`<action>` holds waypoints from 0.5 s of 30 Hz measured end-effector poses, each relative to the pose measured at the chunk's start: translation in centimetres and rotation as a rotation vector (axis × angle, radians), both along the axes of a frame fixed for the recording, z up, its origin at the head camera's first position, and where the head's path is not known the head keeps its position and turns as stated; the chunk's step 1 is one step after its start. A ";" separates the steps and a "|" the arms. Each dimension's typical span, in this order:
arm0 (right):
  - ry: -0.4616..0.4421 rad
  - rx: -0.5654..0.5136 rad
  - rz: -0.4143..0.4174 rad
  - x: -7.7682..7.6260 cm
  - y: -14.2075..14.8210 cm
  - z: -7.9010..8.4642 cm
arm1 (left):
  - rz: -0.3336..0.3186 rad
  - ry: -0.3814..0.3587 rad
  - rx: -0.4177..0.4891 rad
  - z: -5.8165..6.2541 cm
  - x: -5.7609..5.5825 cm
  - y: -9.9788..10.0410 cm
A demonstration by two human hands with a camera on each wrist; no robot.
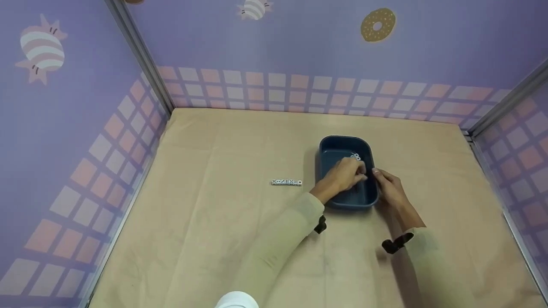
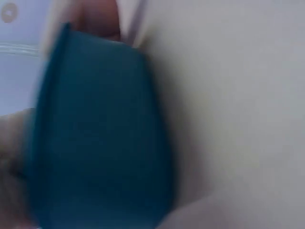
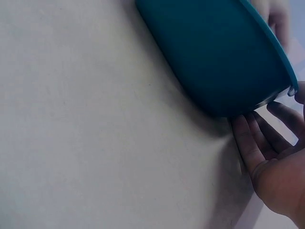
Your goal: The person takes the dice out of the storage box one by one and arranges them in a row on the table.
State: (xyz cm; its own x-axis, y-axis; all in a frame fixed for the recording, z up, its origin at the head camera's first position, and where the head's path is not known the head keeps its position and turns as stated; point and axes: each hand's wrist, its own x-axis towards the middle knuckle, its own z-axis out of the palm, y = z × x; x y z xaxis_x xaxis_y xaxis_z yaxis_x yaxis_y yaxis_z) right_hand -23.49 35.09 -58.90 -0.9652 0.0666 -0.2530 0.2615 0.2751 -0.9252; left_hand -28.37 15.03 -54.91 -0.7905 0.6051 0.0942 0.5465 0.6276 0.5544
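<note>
A dark blue rectangular bin (image 1: 347, 204) stands on the cloth-covered table. My left hand (image 1: 342, 174) reaches over its left side, fingers bent inside; whether they hold anything is hidden. Small white pieces (image 1: 355, 157) with dark ring marks lie in the bin just beyond that hand. At the bin's right side, my right hand (image 1: 390, 188) grips the wall, thumb at the rim. In the right wrist view its fingers (image 3: 248, 138) touch the outside near the bottom corner. Left of the bin lies a short straight row of small white blocks (image 1: 286, 182) with dark symbols.
The beige cloth (image 1: 222, 214) has creases and covers the table. Purple patterned walls (image 1: 274, 51) with metal corner posts (image 1: 141, 51) enclose the left, back and right. A white round object (image 1: 236, 300) shows at the bottom edge.
</note>
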 end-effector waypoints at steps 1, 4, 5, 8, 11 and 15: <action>-0.007 -0.003 0.004 0.1 -0.1 0.3 | -0.019 0.021 0.013 0.7 0.1 -0.5; -0.020 -0.022 0.005 0.3 -0.4 1.1 | -0.081 0.081 0.078 2.6 0.0 -2.7; -0.024 -0.028 0.002 0.3 -0.4 1.2 | -0.093 0.087 0.113 3.1 -0.1 -3.6; -0.030 -0.047 -0.010 0.2 -0.5 0.9 | -0.094 0.064 0.210 4.1 -0.4 -6.7; -0.022 -0.033 -0.022 0.0 -0.2 0.0 | -0.042 0.009 0.277 4.3 -0.8 -10.2; -0.010 -0.022 -0.021 0.1 -0.3 -0.2 | 0.032 -0.021 0.269 3.8 -1.2 -15.1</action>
State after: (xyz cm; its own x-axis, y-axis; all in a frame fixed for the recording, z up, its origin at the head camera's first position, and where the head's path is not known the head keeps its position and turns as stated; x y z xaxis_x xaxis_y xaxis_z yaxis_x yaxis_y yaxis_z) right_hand -23.34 34.79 -59.07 -0.9610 0.0813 -0.2642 0.2762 0.2495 -0.9282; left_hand -29.53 -0.06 -51.13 -0.8125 0.5348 0.2320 0.5154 0.4731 0.7145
